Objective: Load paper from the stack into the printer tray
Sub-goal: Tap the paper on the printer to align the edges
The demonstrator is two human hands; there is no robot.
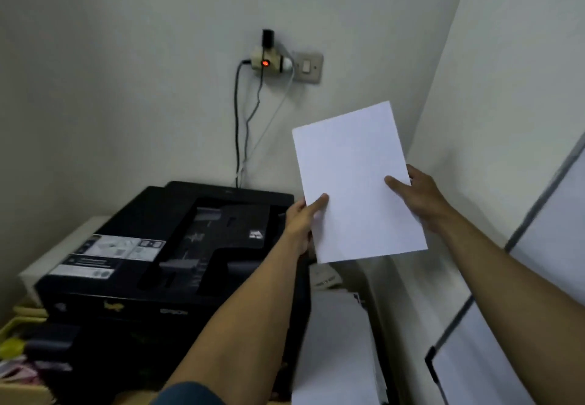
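Two bare hands are holding up one white sheaf of paper [357,183], flat, rectangular and smooth; whether it is a single sheet or several cannot be told. The left hand [300,221] is pinching the sheaf's lower left edge at about 8 o'clock, thumb pressed on the front face and the other fingers hidden behind. The right hand [418,195] is gripping the right edge at about 3 o'clock, thumb lying across the front, fingers behind. The paper is hanging in the air, tilted slightly, above and to the right of the printer.

One black printer [164,246], boxy with a matte plastic top, is sitting at 8 o'clock from the paper, its top carrying pale rectangular labels. One white paper stack [332,347] is lying at 6 o'clock, just beside the printer's right flank, its edges blurred.

On the pale wall at 11 o'clock, one socket adapter [267,59] is glowing with a single red light, beside one beige switch plate [308,67]. Three thin cables [237,126] are trailing down from it behind the printer.
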